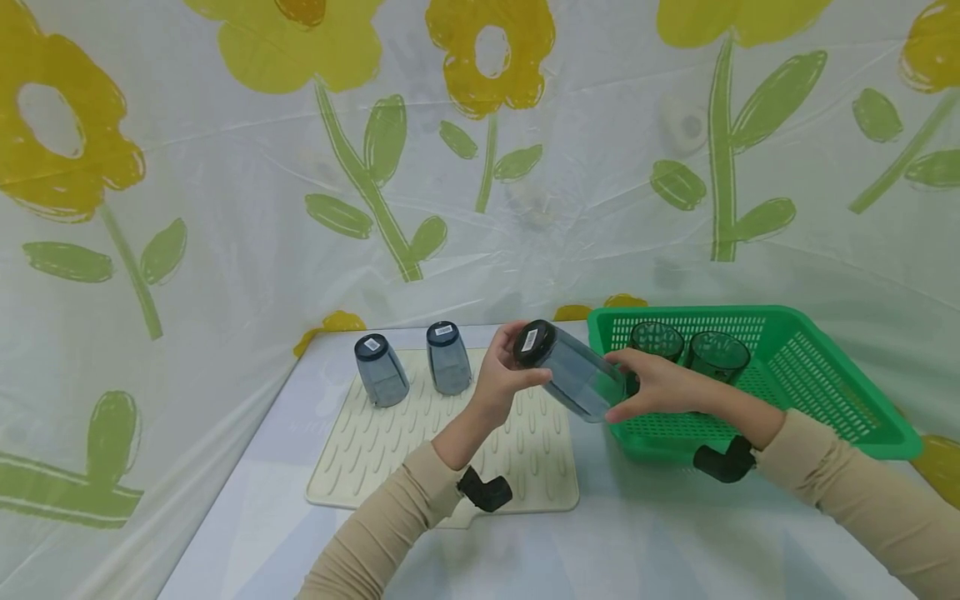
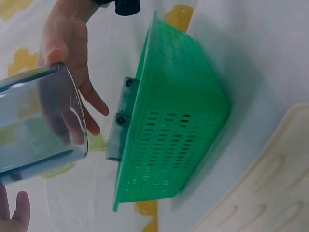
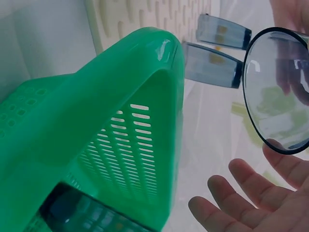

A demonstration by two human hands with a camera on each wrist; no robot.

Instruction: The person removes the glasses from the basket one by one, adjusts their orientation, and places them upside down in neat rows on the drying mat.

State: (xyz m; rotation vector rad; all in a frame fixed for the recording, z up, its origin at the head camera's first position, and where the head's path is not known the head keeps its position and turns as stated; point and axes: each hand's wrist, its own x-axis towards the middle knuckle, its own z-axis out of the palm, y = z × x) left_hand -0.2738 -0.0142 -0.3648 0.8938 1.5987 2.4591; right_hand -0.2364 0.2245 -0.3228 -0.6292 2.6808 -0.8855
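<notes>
A tinted drinking glass (image 1: 581, 379) is held tilted in the air between both hands, its dark base with a white label up and left, its mouth down and right. My left hand (image 1: 498, 379) grips it round the base end. At the rim, my right hand (image 1: 663, 385) touches the glass; in the right wrist view its fingers (image 3: 256, 193) are spread and fairly straight. Two similar glasses (image 1: 382, 375) (image 1: 450, 362) stand upside down on a cream ridged drying mat (image 1: 525, 475), left of my left hand.
A green perforated basket (image 1: 840, 367) stands on the table to the right, beside the mat. Inside it, near its back left, are two more tinted glasses (image 1: 656, 340) (image 1: 718, 357). A flower-printed sheet (image 1: 585, 183) hangs behind the table.
</notes>
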